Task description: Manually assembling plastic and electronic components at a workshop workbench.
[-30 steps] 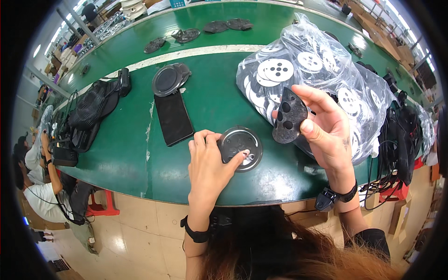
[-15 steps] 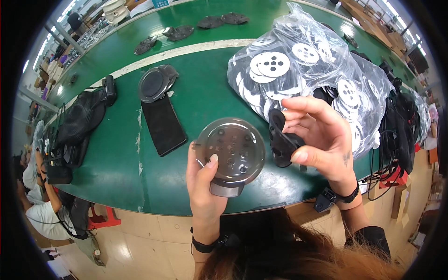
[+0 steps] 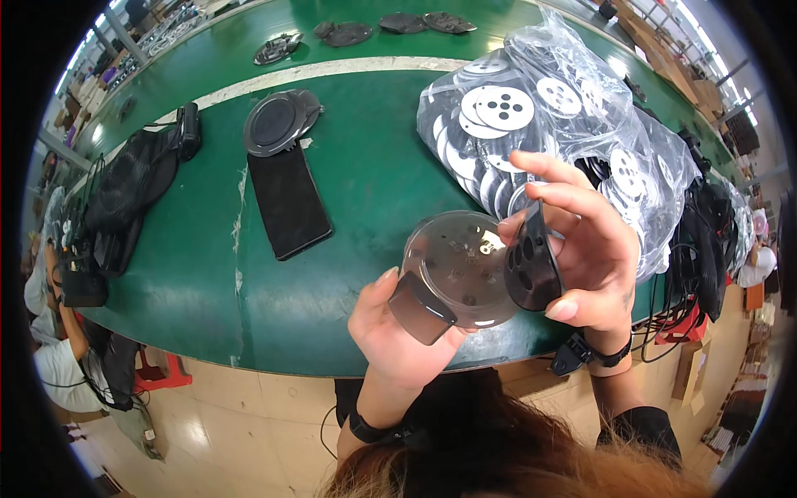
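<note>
My left hand (image 3: pixel 403 349) grips a smoky see-through round plastic cover (image 3: pixel 457 253) by its squared tab, which points toward the lower left. Several small round marks or holes show on the cover's face. In my right hand (image 3: pixel 602 261), between thumb and fingers, is a black disc with holes (image 3: pixel 531 270), tipped on edge. That disc overlaps the cover's right rim in this view; whether the two touch I cannot tell. Past my right hand lies a clear plastic bag (image 3: pixel 573 54) full of white discs (image 3: pixel 505 108) with holes.
On the green table (image 3: pixel 357 158) lie a dark phone-like slab (image 3: pixel 289 203) and a round grey-black part (image 3: pixel 276 124) at its top end. Several dark round parts (image 3: pixel 344 33) sit beyond the pale strip. A black mesh bag (image 3: pixel 129 195) lies left; black cables (image 3: pixel 685 299) hang right.
My left hand has moved right and turned the cover, so its tab now faces lower left. The black disc has turned to show its holed face and is now closer to the cover.
</note>
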`<state>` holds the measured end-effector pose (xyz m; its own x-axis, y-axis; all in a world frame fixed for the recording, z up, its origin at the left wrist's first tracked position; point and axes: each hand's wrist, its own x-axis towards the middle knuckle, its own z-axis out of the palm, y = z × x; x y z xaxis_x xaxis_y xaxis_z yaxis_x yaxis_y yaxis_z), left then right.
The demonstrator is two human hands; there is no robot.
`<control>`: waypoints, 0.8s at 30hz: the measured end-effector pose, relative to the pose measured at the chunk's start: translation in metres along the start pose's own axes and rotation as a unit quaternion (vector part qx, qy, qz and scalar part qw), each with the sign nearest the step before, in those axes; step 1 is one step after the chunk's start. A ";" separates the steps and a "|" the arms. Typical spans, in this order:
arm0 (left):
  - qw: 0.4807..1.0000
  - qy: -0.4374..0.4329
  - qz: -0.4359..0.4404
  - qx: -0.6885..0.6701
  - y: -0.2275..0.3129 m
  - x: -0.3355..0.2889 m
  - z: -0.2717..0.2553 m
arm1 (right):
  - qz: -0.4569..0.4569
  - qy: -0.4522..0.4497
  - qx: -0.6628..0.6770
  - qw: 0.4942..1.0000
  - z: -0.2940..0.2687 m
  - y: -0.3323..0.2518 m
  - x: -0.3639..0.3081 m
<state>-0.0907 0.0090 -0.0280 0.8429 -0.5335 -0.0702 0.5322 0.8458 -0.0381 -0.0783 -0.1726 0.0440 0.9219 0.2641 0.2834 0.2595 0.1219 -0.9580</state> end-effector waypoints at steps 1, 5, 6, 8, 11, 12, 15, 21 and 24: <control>1.000 0.004 -0.008 0.013 -0.002 0.000 0.001 | -0.007 -0.006 -0.007 1.000 -0.001 0.000 0.000; 0.997 0.069 0.024 0.037 -0.011 0.000 0.008 | -0.009 -0.024 -0.005 1.000 -0.002 0.000 -0.002; 0.996 0.079 0.033 0.029 -0.013 0.000 0.010 | -0.035 -0.018 0.014 0.999 -0.002 0.001 -0.002; 0.995 0.091 0.043 0.021 -0.014 0.001 0.013 | -0.060 -0.011 0.033 0.998 0.000 0.002 -0.003; 0.998 0.018 0.017 0.051 -0.012 0.002 0.017 | -0.073 0.024 0.030 0.997 -0.001 0.001 -0.001; 0.995 -0.020 0.023 0.095 -0.011 0.002 0.019 | -0.059 0.053 0.048 0.996 -0.001 0.001 0.000; 0.975 -0.055 0.076 0.203 -0.011 0.001 0.023 | -0.098 0.027 -0.124 0.987 0.000 -0.003 0.002; 0.907 -0.037 0.195 0.373 -0.017 -0.005 0.030 | 0.004 0.010 -0.140 0.990 0.007 -0.007 -0.001; 0.903 -0.028 0.214 0.371 -0.018 -0.005 0.033 | -0.019 -0.001 -0.163 0.986 0.009 -0.004 0.001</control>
<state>-0.1023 -0.0037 0.0058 0.9758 -0.1753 0.1310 0.0459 0.7489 0.6611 -0.0815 -0.1645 0.0487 0.9094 0.2675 0.3186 0.3724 -0.1821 -0.9100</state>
